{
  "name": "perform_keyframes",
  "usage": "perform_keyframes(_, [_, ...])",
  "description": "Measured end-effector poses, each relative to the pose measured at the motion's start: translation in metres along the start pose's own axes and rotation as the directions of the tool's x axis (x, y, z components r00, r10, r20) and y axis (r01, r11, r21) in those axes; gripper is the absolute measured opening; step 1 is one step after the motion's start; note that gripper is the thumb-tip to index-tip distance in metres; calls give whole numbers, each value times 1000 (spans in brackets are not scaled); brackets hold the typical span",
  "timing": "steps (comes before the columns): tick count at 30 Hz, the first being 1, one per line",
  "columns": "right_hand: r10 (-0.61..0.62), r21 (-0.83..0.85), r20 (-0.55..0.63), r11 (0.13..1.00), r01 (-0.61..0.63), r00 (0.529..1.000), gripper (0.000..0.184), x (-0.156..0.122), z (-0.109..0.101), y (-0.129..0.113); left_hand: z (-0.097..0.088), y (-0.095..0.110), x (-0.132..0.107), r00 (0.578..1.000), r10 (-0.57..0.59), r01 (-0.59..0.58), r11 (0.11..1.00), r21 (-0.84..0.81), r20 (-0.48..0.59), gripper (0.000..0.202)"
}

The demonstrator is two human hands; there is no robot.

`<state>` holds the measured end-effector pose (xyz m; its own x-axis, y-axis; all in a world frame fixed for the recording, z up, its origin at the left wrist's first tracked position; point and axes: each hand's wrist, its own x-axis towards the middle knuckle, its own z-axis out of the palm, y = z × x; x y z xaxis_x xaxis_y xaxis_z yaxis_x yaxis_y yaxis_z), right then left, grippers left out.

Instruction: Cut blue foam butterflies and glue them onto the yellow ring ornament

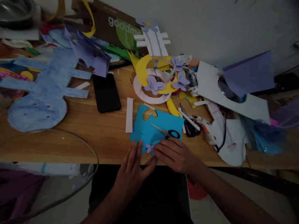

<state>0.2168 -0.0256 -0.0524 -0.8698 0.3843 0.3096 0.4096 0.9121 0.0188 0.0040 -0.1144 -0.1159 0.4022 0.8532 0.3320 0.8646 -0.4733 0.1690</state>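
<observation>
A small purple paper butterfly lies over the lower edge of a blue paper sheet, which has cut-outs at its top. My right hand has its fingers together, with the tips on the butterfly's right side. My left hand rests to the left with fingers stretched at the sheet's lower edge, its thumb reaching towards the butterfly. Scissors with black handles lie on the blue sheet, just above my right hand. To the left of the sheet is a white paper strip.
A black phone and a blue-coloured paper figure lie to the left. Behind the sheet stands a yellow paper ring with purple butterflies. White card and another pair of dark-handled scissors are at right. A cable crosses the table's front edge.
</observation>
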Motion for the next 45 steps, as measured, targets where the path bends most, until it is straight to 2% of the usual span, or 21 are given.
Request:
perform_keyframes(15, [13, -46, 31, 999, -11, 999, 25, -3, 6, -3, 0, 0, 1, 1000, 7, -7, 1000, 23, -17, 66])
perform_keyframes(22, [29, -42, -75, 999, -33, 997, 25, -3, 3, -5, -2, 0, 1, 1000, 10, -10, 1000, -9, 3, 67])
perform_keyframes(30, [3, -66, -42, 998, -6, 999, 24, -4, 9, -6, 1, 1, -1, 1000, 1, -1, 1000, -22, -17, 59])
perform_keyframes(45, [24, -66, -33, 997, -26, 999, 26, -8, 14, -9, 0, 1, 1, 1000, -4, 4, 1000, -28, -2, 60])
